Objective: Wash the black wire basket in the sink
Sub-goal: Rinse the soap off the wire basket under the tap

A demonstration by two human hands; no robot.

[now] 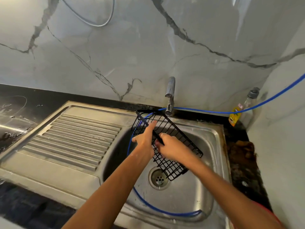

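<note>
The black wire basket [171,129] hangs tilted over the steel sink [208,142], its far end up by the tap [170,96] and its near end down over the drain [158,179]. My left hand [146,138] lies along the basket's left rim with the fingers stretched out against the wires. My right hand [171,148] is just right of it, fingers curled round the basket's near rim and holding it up. No water is seen coming from the tap.
A blue hose [165,211] loops through the sink bowl and runs off along the back to the right. The ribbed drainboard [74,139] lies to the left. A clear bottle [247,106] and a yellow packet [234,116] stand in the back right corner.
</note>
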